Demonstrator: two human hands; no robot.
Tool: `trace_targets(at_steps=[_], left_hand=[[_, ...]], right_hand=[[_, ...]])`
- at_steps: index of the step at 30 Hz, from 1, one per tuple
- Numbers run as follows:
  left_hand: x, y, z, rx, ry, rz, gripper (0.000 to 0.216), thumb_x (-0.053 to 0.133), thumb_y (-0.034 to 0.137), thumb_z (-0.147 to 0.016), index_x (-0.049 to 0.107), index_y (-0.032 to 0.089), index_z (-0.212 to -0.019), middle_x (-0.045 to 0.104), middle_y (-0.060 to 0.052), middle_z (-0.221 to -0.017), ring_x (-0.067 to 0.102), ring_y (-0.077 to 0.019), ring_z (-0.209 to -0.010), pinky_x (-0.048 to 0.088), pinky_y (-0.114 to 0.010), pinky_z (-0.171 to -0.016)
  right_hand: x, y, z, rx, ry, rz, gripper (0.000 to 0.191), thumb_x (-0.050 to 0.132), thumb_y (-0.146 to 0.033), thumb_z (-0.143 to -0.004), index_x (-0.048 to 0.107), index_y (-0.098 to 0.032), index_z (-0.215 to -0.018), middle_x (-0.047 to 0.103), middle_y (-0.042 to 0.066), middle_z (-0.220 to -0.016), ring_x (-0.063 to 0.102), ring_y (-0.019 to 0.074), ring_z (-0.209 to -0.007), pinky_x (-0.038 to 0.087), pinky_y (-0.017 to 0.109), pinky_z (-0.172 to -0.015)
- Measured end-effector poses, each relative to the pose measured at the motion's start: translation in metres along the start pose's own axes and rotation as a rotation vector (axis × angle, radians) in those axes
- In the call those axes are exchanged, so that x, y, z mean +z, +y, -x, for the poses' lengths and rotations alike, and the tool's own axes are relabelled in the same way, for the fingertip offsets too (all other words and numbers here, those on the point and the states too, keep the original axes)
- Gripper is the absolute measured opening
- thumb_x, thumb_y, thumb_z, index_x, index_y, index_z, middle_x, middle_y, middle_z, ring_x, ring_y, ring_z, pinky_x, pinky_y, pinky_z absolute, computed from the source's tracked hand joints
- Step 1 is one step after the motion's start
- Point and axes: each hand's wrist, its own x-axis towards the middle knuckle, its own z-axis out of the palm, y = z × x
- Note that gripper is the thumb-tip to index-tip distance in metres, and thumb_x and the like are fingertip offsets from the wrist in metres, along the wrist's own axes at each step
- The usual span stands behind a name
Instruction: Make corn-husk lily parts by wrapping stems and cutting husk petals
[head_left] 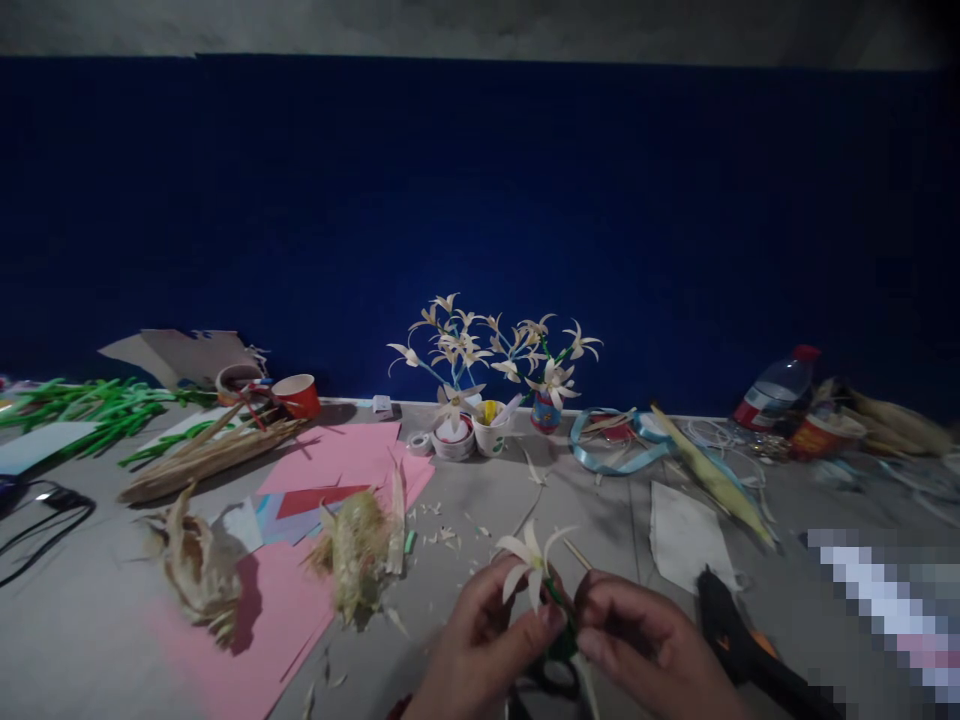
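Over the near middle of the grey tabletop [82,640], the left hand [499,635] is pinching the slim green stem [555,592] of a cream, long-petalled flower [534,562] below its bloom, probably keeping the petals uncrushed. The right hand [641,635] is steadying the stem's right side, seemingly, though I cannot tell whether its grip is pinching anything. A black, orange-marked glue gun [731,630] is lying to the right, perhaps for easy reach.

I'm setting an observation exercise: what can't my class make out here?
In the head view:
Green stem: partly hidden by the left hand.
Right hand: its fingers hide whether it grips anything.
Black cable: cut off by the left edge.
Bottle label: too blurred to read.
Lower right patch: masked by pixelation.
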Motion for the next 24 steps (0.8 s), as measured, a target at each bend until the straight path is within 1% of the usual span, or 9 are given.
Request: trace_targets(at_steps=[2,6,7,13,18,21,24], left_hand=[[0.000,0.002,0.000,-0.011,0.019,-0.024,0.027,0.075,0.043,-0.073,0.068,0.018,-0.078,0.054,0.000,-0.074,0.046,-0.0161,-0.075,0.036,-0.027,-0.071],[0.001,0.003,-0.001,-0.028,0.041,-0.047,0.027,0.075,0.042,-0.073,0.066,0.017,-0.077,0.052,0.000,-0.073,0.046,-0.0168,-0.075,0.036,-0.027,-0.070],[0.001,0.003,-0.001,-0.035,0.047,-0.053,0.027,0.075,0.041,-0.073,0.065,0.017,-0.076,0.053,0.000,-0.073,0.046,-0.0168,-0.076,0.036,-0.027,-0.070],[0.005,0.003,0.000,-0.064,0.078,-0.007,0.026,0.078,0.039,-0.070,0.064,0.017,-0.074,0.055,-0.001,-0.075,0.049,-0.0185,-0.079,0.039,-0.028,-0.073],[0.006,0.001,-0.001,-0.035,0.083,0.015,0.024,0.078,0.036,-0.070,0.064,0.017,-0.073,0.057,-0.001,-0.074,0.050,-0.0185,-0.079,0.039,-0.029,-0.073],[0.007,0.001,-0.002,-0.060,0.084,0.023,0.026,0.079,0.038,-0.069,0.065,0.017,-0.075,0.058,-0.002,-0.076,0.050,-0.0192,-0.081,0.040,-0.029,-0.074],[0.008,0.002,-0.001,-0.069,0.117,0.033,0.027,0.080,0.038,-0.068,0.064,0.018,-0.075,0.057,-0.001,-0.076,0.050,-0.0180,-0.080,0.040,-0.028,-0.074]], right_hand=[[-0.001,0.003,0.000,-0.019,-0.014,0.025,0.025,0.068,-0.039,-0.077,0.056,-0.021,-0.065,0.048,-0.003,-0.068,0.043,0.0159,-0.066,0.035,0.026,-0.062],[-0.001,0.007,0.001,-0.013,0.036,-0.013,0.025,0.070,-0.039,-0.075,0.057,-0.020,-0.066,0.050,-0.003,-0.068,0.044,0.0159,-0.066,0.035,0.026,-0.062],[0.000,0.007,0.001,-0.006,0.052,-0.027,0.026,0.070,-0.040,-0.075,0.057,-0.020,-0.066,0.049,-0.003,-0.067,0.044,0.0157,-0.066,0.034,0.026,-0.061],[0.004,-0.002,0.001,0.058,0.030,-0.063,0.029,0.071,-0.041,-0.074,0.055,-0.020,-0.063,0.046,-0.004,-0.064,0.040,0.0146,-0.065,0.033,0.025,-0.061],[0.006,-0.005,0.002,0.109,0.032,-0.138,0.035,0.071,-0.048,-0.073,0.051,-0.021,-0.062,0.042,-0.005,-0.063,0.036,0.0140,-0.063,0.030,0.025,-0.059],[0.004,-0.006,0.002,0.071,0.051,-0.066,0.033,0.070,-0.046,-0.073,0.051,-0.021,-0.062,0.042,-0.005,-0.063,0.038,0.0143,-0.062,0.032,0.025,-0.058],[0.001,-0.006,0.002,-0.035,0.059,0.142,0.023,0.064,-0.035,-0.078,0.053,-0.022,-0.063,0.048,-0.004,-0.063,0.048,0.0160,-0.063,0.037,0.026,-0.060]])
